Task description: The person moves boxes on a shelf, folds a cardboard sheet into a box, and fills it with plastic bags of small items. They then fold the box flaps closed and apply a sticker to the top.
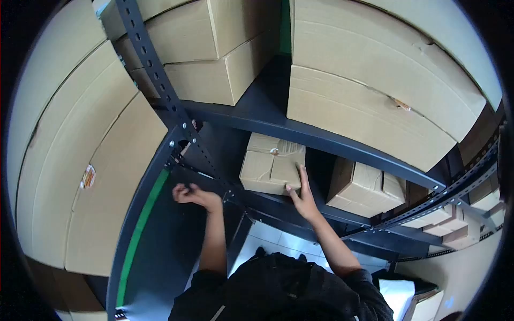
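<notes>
My spread right fingers (303,177) seemingly steady the box (270,166); shifting it probably needs my loosely curled left fingers (183,195).

Left of the carton (258,175), the left hand (198,198) has blurred fingers; above and left of it, stacked boxes (182,37) are cut off by the top edge. The carton's round sticker (274,152) is too small to read.

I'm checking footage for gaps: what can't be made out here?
All in the head view:
Contents of the carton at the right hand: hidden by its closed flaps.
Print on the sticker at left: too small.
Rest of the top-right carton: cut off by the picture's edge.
</notes>
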Motion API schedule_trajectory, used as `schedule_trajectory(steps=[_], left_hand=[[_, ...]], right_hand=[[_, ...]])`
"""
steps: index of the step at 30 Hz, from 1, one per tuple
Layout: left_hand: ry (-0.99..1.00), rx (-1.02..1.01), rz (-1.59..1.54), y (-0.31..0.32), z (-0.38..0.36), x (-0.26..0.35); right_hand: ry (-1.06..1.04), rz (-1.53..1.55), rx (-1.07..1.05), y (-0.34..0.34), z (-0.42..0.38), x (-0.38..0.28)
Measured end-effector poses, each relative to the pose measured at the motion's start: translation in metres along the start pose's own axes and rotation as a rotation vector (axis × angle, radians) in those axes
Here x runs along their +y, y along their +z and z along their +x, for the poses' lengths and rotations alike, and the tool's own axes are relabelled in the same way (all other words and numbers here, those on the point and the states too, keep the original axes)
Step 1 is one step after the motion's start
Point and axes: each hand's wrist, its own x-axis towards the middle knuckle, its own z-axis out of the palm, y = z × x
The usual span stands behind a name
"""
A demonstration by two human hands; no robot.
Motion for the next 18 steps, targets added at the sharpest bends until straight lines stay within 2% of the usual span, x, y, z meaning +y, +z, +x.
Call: schedule_trajectory(steps=[1,2,3,4,6,7,9,11,12,13,15,16,17,18], left_hand=[[-0.112,0.006,0.064,-0.002,0.017,-0.025],[-0.224,0.011,0.131,0.0,0.027,-0.046],[-0.389,-0.148,-0.008,0.011,0.029,-0.067],[-0.394,-0.451,0.072,0.013,0.027,-0.094],[-1.104,-0.831,-0.385,0.029,0.014,-0.147],[-1.104,-0.85,-0.385,0.041,0.02,-0.129],[-1.12,-1.225,-0.069,0.059,0.021,-0.092],[-1.154,-1.228,-0.073,0.06,0.02,-0.106],[-1.188,-1.217,-0.072,0.061,0.019,-0.113],[-1.191,-1.244,-0.085,0.061,0.023,-0.109],[-1.134,-1.229,-0.103,0.056,0.03,-0.1],[-1.135,-1.228,-0.093,0.054,0.033,-0.094],[-1.136,-1.226,-0.082,0.052,0.033,-0.091],[-1.103,-1.22,-0.056,0.049,0.022,-0.108]], right_hand=[[0.03,-0.057,-0.052,0.005,0.008,-0.001],[0.03,-0.001,-0.01,0.015,0.015,-0.006],[0.045,0.007,0.007,0.026,0.023,-0.006],[0.022,-0.069,0.014,0.038,0.031,-0.005],[0.011,-0.139,0.034,0.062,0.045,-0.004],[-0.002,-0.139,0.001,0.074,0.053,-0.005],[-0.004,-0.14,-0.019,0.088,0.061,-0.013],[0.166,0.009,-0.107,0.09,0.063,-0.027],[0.012,-0.137,-0.03,0.094,0.059,-0.013],[0.027,-0.147,-0.009,0.091,0.05,-0.011],[-0.019,0.064,0.119,0.081,0.022,-0.007],[0.057,0.083,0.187,0.068,0.004,-0.018],[0.013,0.09,0.339,0.056,-0.016,-0.011],[-0.048,0.056,0.618,0.044,-0.039,-0.007]])
